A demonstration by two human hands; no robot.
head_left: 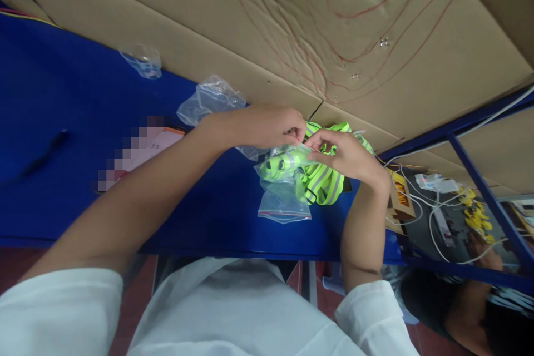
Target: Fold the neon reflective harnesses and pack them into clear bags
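Observation:
In the head view my left hand [292,127] is closed, its fingertips pinching the edge of a clear plastic bag [298,151]. Just to its right, my right hand [340,153] pinches the same edge between thumb and fingers. A coiled neon-yellow reflective strap [283,162] shows through the plastic. Below it lies a zip-lock end [284,210] with a red line; whether it belongs to the same bag I cannot tell. Behind and under my right hand is a heap of reflective straps [329,186] with grey stripes and a black buckle.
Crumpled clear bags [212,97] and another plastic bag [144,61] lie along the cardboard wall [187,28]. A partly pixelated phone [146,147] rests on the blue table [200,194]. At right, beyond a blue frame [484,178], a co-worker's hand [486,253] is near yellow parts [478,217] and cables.

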